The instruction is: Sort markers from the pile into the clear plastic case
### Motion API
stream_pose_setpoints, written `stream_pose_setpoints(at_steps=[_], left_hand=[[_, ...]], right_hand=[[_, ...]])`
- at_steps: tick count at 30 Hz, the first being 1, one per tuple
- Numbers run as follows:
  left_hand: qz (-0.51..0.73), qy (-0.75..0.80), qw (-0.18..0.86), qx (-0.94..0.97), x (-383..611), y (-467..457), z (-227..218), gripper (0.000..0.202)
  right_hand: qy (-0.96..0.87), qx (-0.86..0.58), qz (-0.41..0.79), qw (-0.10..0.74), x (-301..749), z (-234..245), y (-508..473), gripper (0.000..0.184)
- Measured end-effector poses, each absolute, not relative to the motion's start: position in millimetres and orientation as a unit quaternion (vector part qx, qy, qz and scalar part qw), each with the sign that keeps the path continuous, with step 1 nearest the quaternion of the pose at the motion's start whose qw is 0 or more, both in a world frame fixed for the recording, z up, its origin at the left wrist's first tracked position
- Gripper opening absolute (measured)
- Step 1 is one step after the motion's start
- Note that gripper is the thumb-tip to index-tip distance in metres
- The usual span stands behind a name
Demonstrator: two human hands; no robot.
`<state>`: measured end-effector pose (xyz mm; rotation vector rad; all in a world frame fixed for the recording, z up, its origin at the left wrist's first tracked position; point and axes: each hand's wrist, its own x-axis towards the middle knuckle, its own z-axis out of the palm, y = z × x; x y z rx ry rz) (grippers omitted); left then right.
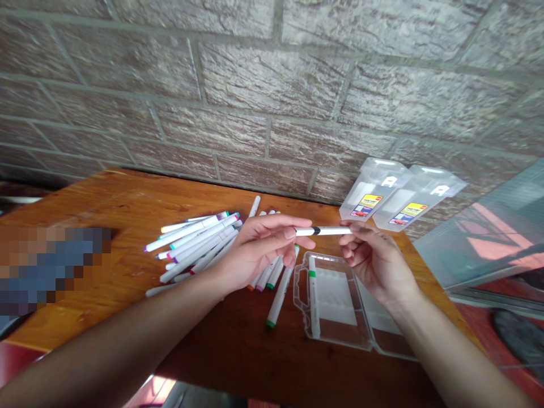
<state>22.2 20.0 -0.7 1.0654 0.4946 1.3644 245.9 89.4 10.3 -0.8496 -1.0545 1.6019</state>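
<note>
Between my two hands a white marker with a black band (331, 230) is held level above the table. My left hand (259, 243) pinches one end between thumb and fingers. The other end sits in the closed fingertips of my right hand (376, 258). Below my right hand lies an opened clear plastic case (340, 341). A white marker with a green band (313, 306) lies along the left side of the case. Near my left hand is a pile of white markers (204, 238) with coloured ends, partly hidden by that hand. A green-ended marker (278, 294) lies left of the case.
Two clear plastic cases (361, 195) with yellow labels stand at the back right of the wooden table (127, 195), near the stone-patterned wall (272, 79). A glass panel (488, 238) is at the right. A blurred-out patch covers the left edge.
</note>
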Motion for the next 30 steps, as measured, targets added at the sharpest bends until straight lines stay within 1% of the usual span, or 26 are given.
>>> stream_pose_setpoints(at_steps=[5,13,19,25,30], left_hand=[[0.584,0.206,0.628,0.471,22.4,19.6,0.6,0.025],[0.592,0.243,0.613,0.463,24.7,19.6,3.3,0.020],[0.592,0.295,0.609,0.438,26.0,19.4,6.3,0.027],[0.596,0.300,0.613,0.424,26.7,20.8,5.4,0.027],[0.600,0.326,0.603,0.413,26.6,24.5,1.8,0.026]], right_hand=[[-0.434,-0.354,0.661,0.500,245.6,10.6,88.7,0.032],[-0.438,-0.352,0.655,0.505,246.2,10.6,88.8,0.027],[-0.445,-0.351,0.649,0.507,246.0,10.8,87.6,0.023],[-0.449,-0.354,0.641,0.513,246.4,11.2,87.8,0.025],[-0.466,-0.355,0.619,0.523,247.5,12.0,84.6,0.022]])
